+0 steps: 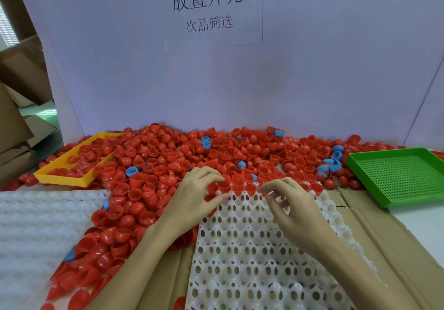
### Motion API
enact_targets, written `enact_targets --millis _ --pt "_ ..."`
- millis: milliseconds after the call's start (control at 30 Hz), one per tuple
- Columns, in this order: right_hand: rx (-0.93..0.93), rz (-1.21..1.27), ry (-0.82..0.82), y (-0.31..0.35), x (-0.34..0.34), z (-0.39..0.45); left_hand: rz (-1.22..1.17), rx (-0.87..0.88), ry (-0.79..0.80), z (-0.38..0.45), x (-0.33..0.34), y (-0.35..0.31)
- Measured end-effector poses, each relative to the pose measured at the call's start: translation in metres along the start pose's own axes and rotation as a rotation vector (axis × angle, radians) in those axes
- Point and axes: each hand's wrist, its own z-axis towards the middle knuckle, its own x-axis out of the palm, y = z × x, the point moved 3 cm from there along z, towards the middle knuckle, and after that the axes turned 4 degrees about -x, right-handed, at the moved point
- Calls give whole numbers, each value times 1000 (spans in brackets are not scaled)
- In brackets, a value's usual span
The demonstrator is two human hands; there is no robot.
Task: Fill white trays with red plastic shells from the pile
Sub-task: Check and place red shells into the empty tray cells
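A big pile of red plastic shells [168, 160] covers the back and left of the table, with a few blue ones mixed in. A white tray [252, 249] with rows of holes lies in front of me; several red shells [249, 188] sit in its far row. My left hand [194, 196] is at the tray's far left corner, its fingers curled round a red shell [212, 188]. My right hand [290, 204] hovers over the far part of the tray, fingers loosely bent and holding nothing.
A second white tray [36, 225] lies at the left. A yellow tray [60, 177] with red shells stands at the back left, and a green perforated tray [398, 177] at the right. Brown cardboard [384, 237] lies under the trays. A white board with printed text stands behind.
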Motion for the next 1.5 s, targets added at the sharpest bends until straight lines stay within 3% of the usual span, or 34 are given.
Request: enact_targets --millis 100,233,567,800,967,1133,1233,1300,1500 --pt "19 150 -3 3 0 1 -91 47 21 -1 -3 -17" --pt "36 396 112 9 1 1 -176 122 20 -4 0 -36" --pt "-36 381 80 13 -2 0 -361 4 11 -6 6 -41" --pt "-100 341 65 21 0 -2 -581 -100 232 -8 6 -45" --pt "-44 377 69 19 -1 -1 -761 -146 378 -13 10 -58" --pt "-30 416 76 21 -4 0 -536 -154 245 -13 16 -54" --pt "-47 244 24 21 -5 -1 -289 85 77 -12 10 -58" --pt "-75 172 15 22 -4 -2 -280 168 94 -12 8 -60" --pt "-131 151 12 29 -2 -4 -660 -177 159 -8 10 -60"
